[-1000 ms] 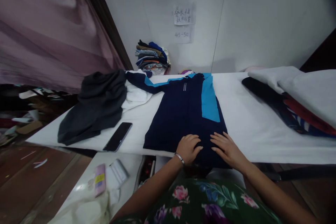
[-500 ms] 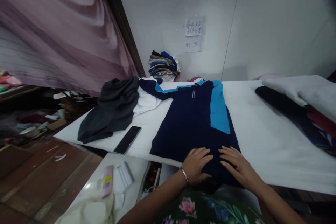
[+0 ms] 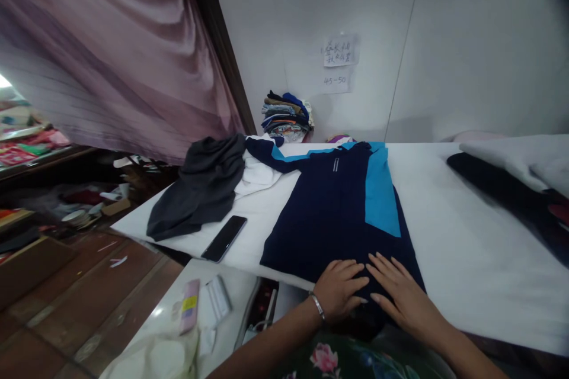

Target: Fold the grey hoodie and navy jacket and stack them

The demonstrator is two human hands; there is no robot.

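1. Pressing flat, side by side, with left hand [image 3: 340, 287] and right hand [image 3: 400, 293] on the near hem of the shirt [image 3: 342, 207]; grip wide on both, fingers spread, holding nothing.
2. Looks like smoothing the hem at the near edge of the surface [image 3: 466, 249]; calls next for closing a grip on that hem.
3. Stretches away lengthwise, collar far, one sleeve thrown left.
4. Further left, apart: phone [image 3: 224, 238], then grey garment [image 3: 204, 186].
5. Farthest back: stack [image 3: 287, 115] of folded clothes.

Left hand [image 3: 340, 289] and right hand [image 3: 400, 299] drew together.
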